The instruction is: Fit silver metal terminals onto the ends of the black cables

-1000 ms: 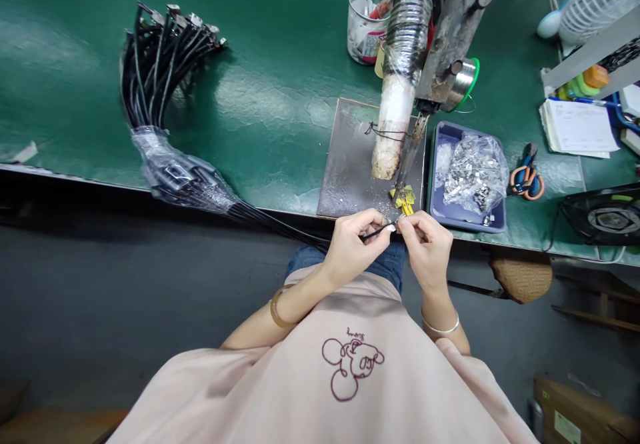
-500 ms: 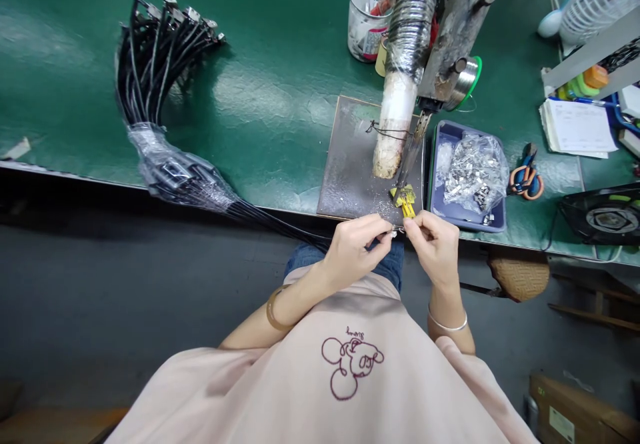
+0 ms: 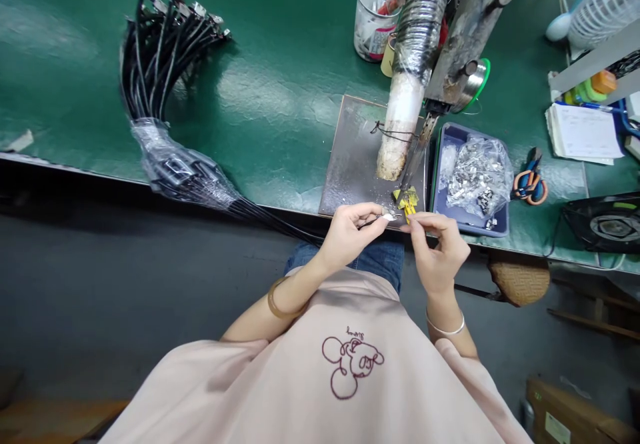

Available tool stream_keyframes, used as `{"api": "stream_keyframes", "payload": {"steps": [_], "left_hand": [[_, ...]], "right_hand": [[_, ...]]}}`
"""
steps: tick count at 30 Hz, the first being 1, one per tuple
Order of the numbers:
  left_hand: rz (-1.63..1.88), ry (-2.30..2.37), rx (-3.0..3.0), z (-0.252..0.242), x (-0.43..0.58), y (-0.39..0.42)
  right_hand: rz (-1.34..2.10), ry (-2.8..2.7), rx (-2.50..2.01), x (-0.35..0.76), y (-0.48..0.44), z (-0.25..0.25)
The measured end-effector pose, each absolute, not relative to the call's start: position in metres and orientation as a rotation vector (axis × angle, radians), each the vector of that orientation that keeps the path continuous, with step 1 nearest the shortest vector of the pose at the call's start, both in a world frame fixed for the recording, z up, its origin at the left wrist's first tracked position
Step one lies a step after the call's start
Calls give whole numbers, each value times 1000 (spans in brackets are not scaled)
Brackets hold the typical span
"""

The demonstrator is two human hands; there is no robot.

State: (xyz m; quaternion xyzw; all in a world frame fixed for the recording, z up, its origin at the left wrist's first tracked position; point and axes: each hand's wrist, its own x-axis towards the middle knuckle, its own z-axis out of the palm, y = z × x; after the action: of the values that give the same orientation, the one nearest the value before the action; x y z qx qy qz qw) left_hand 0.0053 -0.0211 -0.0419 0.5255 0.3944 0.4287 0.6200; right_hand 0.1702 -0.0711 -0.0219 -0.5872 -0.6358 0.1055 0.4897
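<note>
My left hand point(image 3: 351, 236) is closed in a pinch on a cable end point(image 3: 389, 217), where a small whitish tip with thin wires pokes out past the fingers. Just to its right, my right hand point(image 3: 439, 249) has thumb and forefinger together; whatever lies between them is too small to name. Right above those fingertips is a yellow piece point(image 3: 407, 201) under the tip of a soldering iron point(image 3: 417, 154). A bundle of black cables point(image 3: 185, 171), partly wrapped in clear plastic, runs along the bench toward my left hand.
A ducted fume hose point(image 3: 400, 117) hangs over a dark board point(image 3: 350, 157). Right of it stands a blue tray point(image 3: 470, 225) with bagged metal connectors. Cutters point(image 3: 531, 184), a solder spool point(image 3: 475, 85), a plastic tub point(image 3: 365, 37) and a black fan point(image 3: 605, 224) surround the workspace.
My right hand has moved slightly right, away from the cable end, and its fingers have stretched a little. My left hand has shifted slightly up and left, still holding the cable end.
</note>
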Motion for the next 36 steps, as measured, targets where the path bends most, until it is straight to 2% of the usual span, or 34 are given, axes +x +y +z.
{"api": "stream_keyframes", "payload": {"steps": [11,27,36], "left_hand": [[1040,1074,1538,-25,10,-21],[1089,1113,1716,-16,8,-19],[1002,1103,1724,-21,6,-21]], "right_hand": [[-47,-1771,-1313,163,-57,-34],[-42,-1759,-1336,162,-53,-23],[-49,-1851,-1277,168,-58,-29]]}}
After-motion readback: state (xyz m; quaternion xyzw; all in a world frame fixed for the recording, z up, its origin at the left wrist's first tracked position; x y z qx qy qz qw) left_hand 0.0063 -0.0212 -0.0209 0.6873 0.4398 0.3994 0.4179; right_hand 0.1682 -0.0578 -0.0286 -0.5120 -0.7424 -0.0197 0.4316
